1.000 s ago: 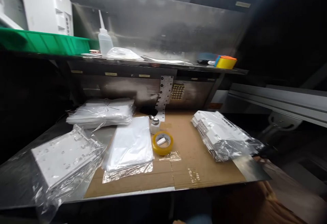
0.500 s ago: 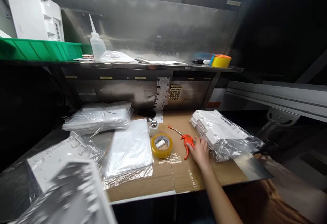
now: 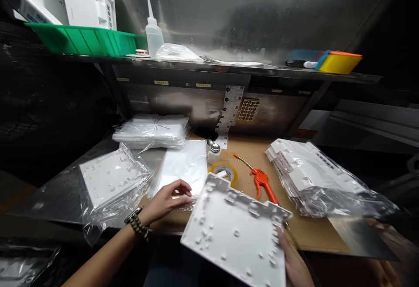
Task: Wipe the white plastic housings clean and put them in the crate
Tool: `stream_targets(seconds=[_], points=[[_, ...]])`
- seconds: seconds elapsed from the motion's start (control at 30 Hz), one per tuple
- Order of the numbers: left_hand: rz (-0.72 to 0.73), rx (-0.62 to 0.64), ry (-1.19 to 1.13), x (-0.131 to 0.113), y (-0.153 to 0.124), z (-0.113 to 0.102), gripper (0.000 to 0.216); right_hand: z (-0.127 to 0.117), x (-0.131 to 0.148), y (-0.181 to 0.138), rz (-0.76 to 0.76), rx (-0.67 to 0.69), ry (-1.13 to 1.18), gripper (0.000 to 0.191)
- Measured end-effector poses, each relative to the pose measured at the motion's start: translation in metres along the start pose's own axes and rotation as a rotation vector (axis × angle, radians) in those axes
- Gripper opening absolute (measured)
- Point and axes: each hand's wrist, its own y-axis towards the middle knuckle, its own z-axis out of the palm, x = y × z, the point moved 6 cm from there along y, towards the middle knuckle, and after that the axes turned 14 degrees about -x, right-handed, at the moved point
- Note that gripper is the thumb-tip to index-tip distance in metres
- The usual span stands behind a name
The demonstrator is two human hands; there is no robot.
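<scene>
A white plastic housing panel [image 3: 235, 230] is tilted in front of me, its ribbed inner face showing. My right hand [image 3: 293, 256] grips its right edge, with some fingers hidden behind it. My left hand [image 3: 170, 199] is over the front edge of the clear plastic bags [image 3: 183, 164], fingers loosely curled and apart, holding nothing that I can see. Whether it touches the bags I cannot tell. Just beyond the panel lies a red air blow gun [image 3: 262, 180]. The panel partly covers a roll of yellowish tape [image 3: 234, 174].
Bagged white panels lie at the left [image 3: 111, 175] and a bagged stack at the right [image 3: 307, 169]. A tied bundle of bags [image 3: 152, 130] and a small pump bottle [image 3: 214, 153] stand farther back. The shelf above holds a green bin [image 3: 88, 40] and a squeeze bottle [image 3: 154, 36].
The white panel has moved from the lower left to front centre, now in my right hand. That hand has left the blow gun. My left hand has come into view by the bags.
</scene>
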Motion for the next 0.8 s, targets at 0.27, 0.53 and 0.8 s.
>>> stream_targets(seconds=[0.27,0.53,0.8], points=[[0.183,-0.132,0.386,0.034,0.001,-0.016,0.034,-0.062,0.022,0.002,0.021,-0.338,0.124,0.085],[0.127,-0.199,0.252,0.043,0.023,-0.031,0.022,-0.038,0.018,-0.010,0.027,-0.347,0.133,0.079],[-0.084,-0.021,0.066,0.055,0.052,-0.053,0.029,-0.048,0.009,0.010,0.079,-0.235,0.028,0.086]])
